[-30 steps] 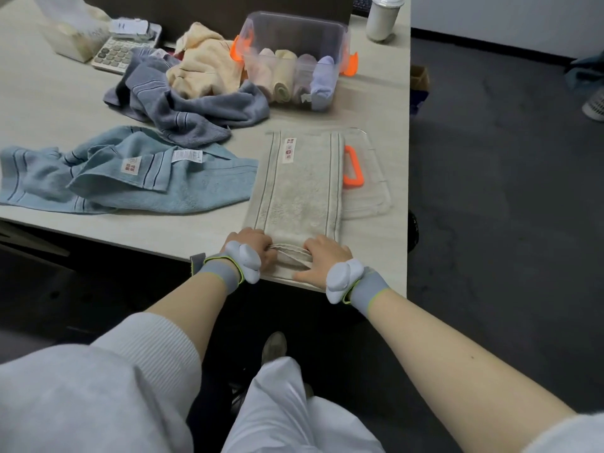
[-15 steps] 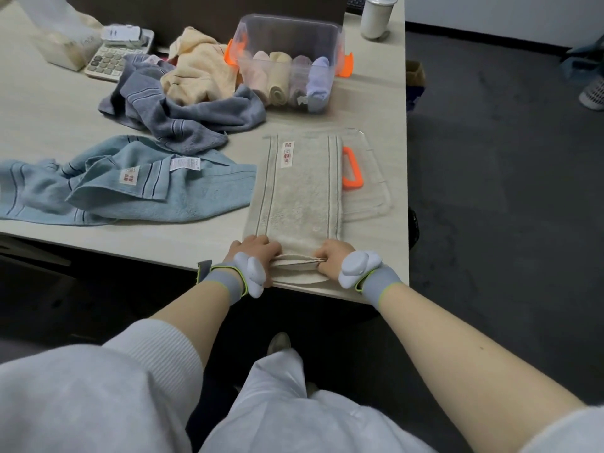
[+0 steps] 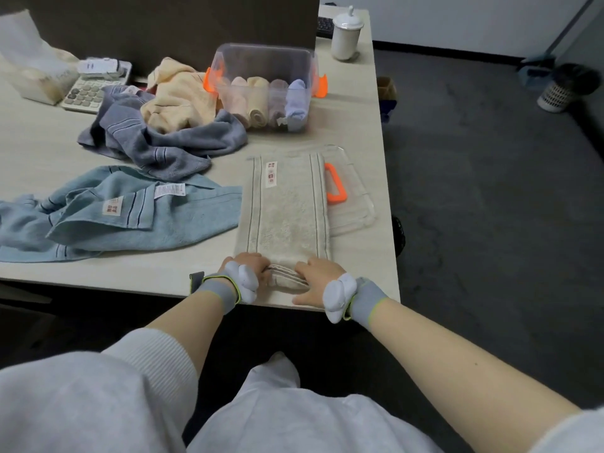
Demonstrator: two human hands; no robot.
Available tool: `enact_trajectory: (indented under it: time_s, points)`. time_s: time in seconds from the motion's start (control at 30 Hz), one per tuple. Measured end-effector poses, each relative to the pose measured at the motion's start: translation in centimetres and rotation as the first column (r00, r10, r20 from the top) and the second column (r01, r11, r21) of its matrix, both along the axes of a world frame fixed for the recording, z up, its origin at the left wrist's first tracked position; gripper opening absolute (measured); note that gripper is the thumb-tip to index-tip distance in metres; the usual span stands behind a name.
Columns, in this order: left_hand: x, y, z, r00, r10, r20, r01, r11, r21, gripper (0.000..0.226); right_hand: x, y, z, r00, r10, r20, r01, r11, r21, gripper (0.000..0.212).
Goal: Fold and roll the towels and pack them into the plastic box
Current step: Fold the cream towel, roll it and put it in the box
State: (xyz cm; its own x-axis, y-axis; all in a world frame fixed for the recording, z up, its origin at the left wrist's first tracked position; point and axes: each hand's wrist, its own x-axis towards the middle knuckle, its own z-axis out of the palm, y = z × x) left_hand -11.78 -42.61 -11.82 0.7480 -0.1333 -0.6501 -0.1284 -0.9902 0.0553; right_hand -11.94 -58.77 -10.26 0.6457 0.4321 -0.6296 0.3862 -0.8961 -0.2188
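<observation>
Head cam looking down: both hands are at the near end of the beige towel [image 3: 287, 207], fingers curled over the little roll started there. Left hand [image 3: 248, 268] grips the roll's left end, right hand [image 3: 318, 277] grips the right end, so the roll sits right between them. Rest of the towel stretches flat away from the hands, its right edge lying over the clear lid [image 3: 354, 204] with the orange handle. Further out beyond that is the plastic box [image 3: 264, 65] with four rolled towels inside. Off to the left of the hands lie a light blue towel [image 3: 130, 220], a grey-blue towel [image 3: 157, 142] and a peach towel [image 3: 176, 96], all loose.
</observation>
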Motion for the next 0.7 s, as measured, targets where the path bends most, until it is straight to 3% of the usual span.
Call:
enact_trajectory:
  time_s: [0.23, 0.37, 0.47, 0.57, 0.7]
  points:
    - [0.5, 0.0, 0.4, 0.987, 0.161, 0.002, -0.160, 0.980, -0.122, 0.031, 1.8, 0.5, -0.1, 0.987, -0.142, -0.070, 0.145, 0.989, 0.039, 0.027]
    - [0.1, 0.4, 0.3, 0.972, 0.218, 0.084, -0.197, 0.959, -0.204, 0.016, 2.5, 0.9, -0.9, 0.972, -0.224, -0.069, 0.228, 0.973, 0.045, 0.012]
    - [0.2, 0.6, 0.0, 0.969, 0.161, 0.186, -0.122, 0.971, -0.205, 0.014, 3.1, 0.9, -1.0, 0.951, -0.291, -0.103, 0.303, 0.944, 0.133, 0.019]
    - [0.7, 0.3, 0.1, 0.986, 0.018, 0.163, 0.003, 0.991, -0.130, 0.025, 3.8, 1.0, -0.6, 0.968, -0.229, -0.105, 0.243, 0.959, 0.148, 0.038]
    - [0.6, 0.2, -0.3, 0.985, 0.006, 0.171, 0.019, 0.989, -0.147, 0.026, 3.9, 0.8, -0.7, 0.983, -0.179, -0.032, 0.182, 0.972, 0.150, 0.016]
